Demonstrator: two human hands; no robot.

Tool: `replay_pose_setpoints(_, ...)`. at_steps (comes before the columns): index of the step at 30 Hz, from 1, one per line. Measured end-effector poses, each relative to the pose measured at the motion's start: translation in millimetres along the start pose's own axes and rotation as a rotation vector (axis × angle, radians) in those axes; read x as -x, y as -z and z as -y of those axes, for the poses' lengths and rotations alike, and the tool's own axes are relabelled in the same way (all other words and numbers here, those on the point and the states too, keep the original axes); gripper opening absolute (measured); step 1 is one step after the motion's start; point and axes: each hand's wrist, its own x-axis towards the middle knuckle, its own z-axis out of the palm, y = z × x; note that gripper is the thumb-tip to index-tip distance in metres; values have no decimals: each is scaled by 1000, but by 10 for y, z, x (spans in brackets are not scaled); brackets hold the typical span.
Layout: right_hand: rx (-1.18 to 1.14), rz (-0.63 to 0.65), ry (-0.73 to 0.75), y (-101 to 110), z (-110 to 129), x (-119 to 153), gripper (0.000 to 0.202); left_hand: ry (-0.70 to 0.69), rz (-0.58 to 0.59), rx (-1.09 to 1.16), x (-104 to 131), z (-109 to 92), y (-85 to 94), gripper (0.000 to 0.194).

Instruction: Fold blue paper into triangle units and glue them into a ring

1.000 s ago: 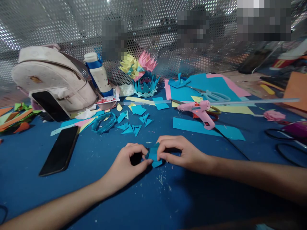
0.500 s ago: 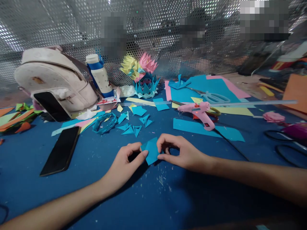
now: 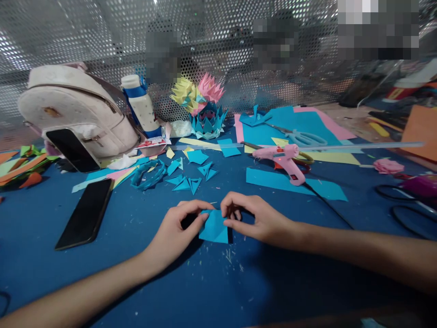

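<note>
A small square piece of blue paper (image 3: 215, 231) is held low over the blue tabletop in front of me. My left hand (image 3: 180, 228) pinches its left side, thumb on top and fingers along the far edge. At its upper right corner, my right hand (image 3: 251, 216) has thumb and forefinger nearly together on the paper, the other fingers curled. Just beyond the hands lie several folded blue paper pieces (image 3: 186, 184). A blue paper strip (image 3: 327, 189) rests to the right under a pink glue gun (image 3: 282, 157).
At the left are a black phone (image 3: 83, 216), a second phone (image 3: 73, 150) leaning on a white backpack (image 3: 75, 100), and a bottle (image 3: 141, 107). Paper flowers (image 3: 208, 116) stand at the back. Light-blue scissors (image 3: 305, 137) lie on paper sheets; a black cord (image 3: 329, 207) trails right.
The blue paper has turned, with its lower edge now almost level and facing me. My left fingers have stretched along its far edge. The right hand has shifted only slightly.
</note>
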Motion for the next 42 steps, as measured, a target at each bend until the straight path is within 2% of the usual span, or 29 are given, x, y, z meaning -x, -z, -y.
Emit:
replay_pose_setpoints(5,63,-7,-29,-16,-40,-3,10,-61,23,-103,24,-15,9,24)
replay_pose_setpoints(8,105,-3,-38,-25,-58,-5,13,-150,68,-197,37,-23,26,27)
replay_pose_setpoints(11,187,14,-47,-29,-65,-8,17,-331,90,-447,45,-22,41,20)
replay_pose_setpoints(13,253,37,-42,-29,-63,-12,22,-468,11,-641,52,-18,38,14)
replay_pose_setpoints(15,304,41,-22,-26,-65,-15,23,-601,-76,-781,66,-17,24,18)
replay_pose_setpoints(17,328,25,8,-19,-76,-17,21,-715,-97,-842,92,-21,5,24)
replay_pose_setpoints(19,343,12,45,-6,-96,-16,14,-785,-64,-860,126,-28,-13,27)
replay_pose_setpoints(23,365,-2,108,19,-131,-10,3,-807,-33,-891,190,-27,-34,28)
replay_pose_setpoints(28,386,11,110,38,-129,-16,16,-785,-35,-938,219,-2,-46,32)
replay_pose_setpoints(35,278,63,81,56,-126,-38,16,-759,-9,-901,208,7,-40,35)
replay_pose_setpoints(39,264,47,13,46,-124,-56,14,-743,39,-896,207,19,-41,37)
replay_pose_setpoints(42,266,24,8,42,-123,-59,8,-739,34,-891,210,33,-53,39)
